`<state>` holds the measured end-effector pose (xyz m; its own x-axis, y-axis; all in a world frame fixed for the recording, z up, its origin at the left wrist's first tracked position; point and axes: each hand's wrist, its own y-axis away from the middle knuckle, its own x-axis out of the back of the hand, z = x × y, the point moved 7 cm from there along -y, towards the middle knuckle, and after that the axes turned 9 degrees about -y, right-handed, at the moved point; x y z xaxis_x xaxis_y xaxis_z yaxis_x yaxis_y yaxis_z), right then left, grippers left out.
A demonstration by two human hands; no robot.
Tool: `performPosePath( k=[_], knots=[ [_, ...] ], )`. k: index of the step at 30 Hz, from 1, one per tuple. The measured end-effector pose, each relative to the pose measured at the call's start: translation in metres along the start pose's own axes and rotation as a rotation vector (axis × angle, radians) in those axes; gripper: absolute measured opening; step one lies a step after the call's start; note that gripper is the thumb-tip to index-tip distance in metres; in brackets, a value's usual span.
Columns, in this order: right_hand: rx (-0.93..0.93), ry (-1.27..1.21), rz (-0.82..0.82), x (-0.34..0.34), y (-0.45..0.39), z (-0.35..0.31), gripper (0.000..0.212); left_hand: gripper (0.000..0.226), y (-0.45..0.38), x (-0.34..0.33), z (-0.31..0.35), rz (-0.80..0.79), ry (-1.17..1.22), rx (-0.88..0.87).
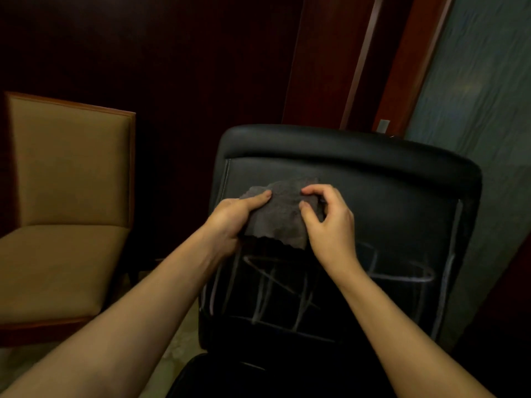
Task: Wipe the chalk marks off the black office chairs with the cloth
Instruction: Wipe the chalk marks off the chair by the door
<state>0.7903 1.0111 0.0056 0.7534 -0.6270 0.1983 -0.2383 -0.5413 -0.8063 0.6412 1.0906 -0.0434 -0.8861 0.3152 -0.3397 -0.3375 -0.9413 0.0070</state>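
Cloth [280, 214], grey and crumpled, lies against the upper back of the black office chair [373, 202], held by 2 hands. Left hand [234, 222] grips its left edge, thumb on top. Right hand [330, 222] pinches its right side between thumb and forefinger. Chalk marks [275, 285] cross the chair back below the cloth. Tan chair [66, 196] stands to the left.
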Motion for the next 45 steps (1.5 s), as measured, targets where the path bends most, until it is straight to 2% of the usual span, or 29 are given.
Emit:
performPosePath(
  k=[3, 5, 9, 11, 14, 16, 19, 23, 25, 27, 29, 31, 33, 35, 37, 41, 45],
  knots=[
    [-0.02, -0.025, -0.032, 0.003, 0.006, 0.005, 0.019, 0.014, 0.004, 0.004, 0.011, 0.164, -0.086, -0.207],
    [-0.032, -0.023, -0.04, 0.005, 0.006, 0.005, 0.019, 0.009, 0.01, 0.004, 0.019, 0.207, -0.136, -0.275],
    [-0.121, -0.055, 0.005, 0.008, -0.001, 0.001, 0.02, 0.018, 0.011, -0.004, 0.027, 0.037, -0.218, -0.202],
    [-0.165, -0.104, -0.021, 0.0, -0.001, -0.002, 0.029, 0.022, 0.011, -0.006, 0.03, 0.032, -0.307, -0.252],
    [-0.196, -0.121, -0.028, -0.013, 0.007, 0.007, 0.04, 0.02, 0.001, 0.01, 0.026, 0.228, -0.448, -0.396],
    [-0.235, -0.136, 0.001, -0.018, 0.009, 0.018, 0.039, 0.031, -0.005, 0.022, 0.018, 0.293, -0.413, -0.421],
    [-0.24, -0.093, -0.018, -0.029, 0.005, 0.022, 0.033, 0.031, -0.014, 0.024, 0.013, 0.243, -0.239, -0.418],
    [-0.227, -0.142, -0.019, -0.038, -0.006, 0.018, 0.036, 0.029, -0.027, 0.024, 0.025, 0.158, -0.248, -0.425],
    [-0.295, -0.258, -0.025, -0.041, -0.009, 0.025, 0.043, 0.026, -0.028, 0.02, 0.024, 0.059, -0.195, -0.374],
    [-0.445, -0.471, -0.031, -0.044, -0.007, 0.032, 0.048, 0.026, -0.025, 0.02, 0.02, -0.01, -0.152, -0.308],
    [-0.536, -0.622, -0.07, -0.049, -0.005, 0.035, 0.047, 0.024, -0.026, 0.028, 0.019, 0.017, -0.192, -0.331],
    [-0.424, -0.43, -0.098, -0.046, -0.01, 0.032, 0.043, 0.02, -0.026, 0.036, 0.028, 0.112, -0.357, -0.46],
    [-0.164, -0.131, -0.03, -0.038, -0.025, 0.014, 0.033, 0.02, -0.027, 0.035, 0.046, 0.256, -0.571, -0.608],
    [0.113, 0.076, 0.05, -0.036, -0.042, -0.01, 0.017, 0.027, -0.022, 0.03, 0.069, 0.451, -0.716, -0.732],
    [0.224, 0.257, 0.023, -0.044, -0.055, -0.024, 0.006, 0.037, -0.024, 0.026, 0.083, 0.551, -0.795, -0.778],
    [0.243, 0.536, -0.078, -0.064, -0.053, -0.004, 0.02, 0.05, -0.033, 0.027, 0.068, 0.507, -0.897, -0.809],
    [0.4, 0.823, -0.073, -0.071, -0.036, 0.006, 0.043, 0.038, -0.025, 0.031, 0.06, 0.443, -0.847, -0.977]
  ],
)
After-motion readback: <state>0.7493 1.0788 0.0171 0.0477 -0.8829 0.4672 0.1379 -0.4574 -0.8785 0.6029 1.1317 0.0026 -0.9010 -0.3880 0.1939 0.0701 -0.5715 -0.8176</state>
